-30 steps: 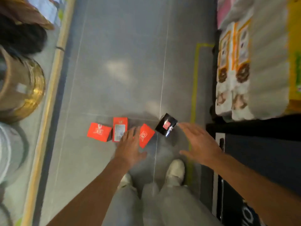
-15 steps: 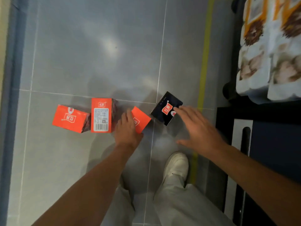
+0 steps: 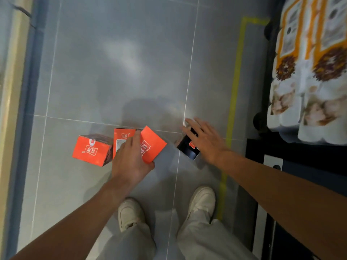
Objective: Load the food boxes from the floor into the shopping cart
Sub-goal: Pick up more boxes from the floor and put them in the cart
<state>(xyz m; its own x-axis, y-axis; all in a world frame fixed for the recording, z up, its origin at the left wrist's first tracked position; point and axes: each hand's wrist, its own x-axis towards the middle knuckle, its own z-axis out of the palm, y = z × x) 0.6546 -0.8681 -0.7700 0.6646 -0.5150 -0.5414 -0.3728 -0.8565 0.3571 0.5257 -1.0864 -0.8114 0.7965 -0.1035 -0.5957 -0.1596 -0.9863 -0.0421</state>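
Left hand: the left hand (image 3: 131, 160) is lowered onto the tilted orange box (image 3: 153, 145), fingers (image 3: 135, 139) lying over its left edge and thumb curled at its near corner, so the fingers are clamped on this box.
Tilted orange box: turned like a diamond on the floor (image 3: 116, 72), its far corner pointing toward 12 o'clock; it touches or overlaps the middle orange box (image 3: 122, 137) at its 9 o'clock side.
Middle orange box: stands upright with a white label panel facing up, partly hidden under the left hand.
Left orange box: the left orange box (image 3: 93, 151) lies at 9 o'clock of the middle one, just beside it, logo face toward the camera, untouched.
Right hand: the right hand (image 3: 204, 141) rests spread over the black box (image 3: 187, 149), fingers straight and apart, reaching past its far edge; whether the palm presses the box I cannot tell.
Black box: on the floor at 3 o'clock of the tilted orange box, apart from it, sitting across a tile seam; a small red logo shows beside the hand.
Floor: grey tiles with a yellow tape line (image 3: 235, 87) running toward 12 o'clock.
Feet: two white shoes (image 3: 203, 201) at 6 o'clock of the boxes.
Shelf side: wrapped paper-roll packs (image 3: 309, 76) at 2 o'clock.
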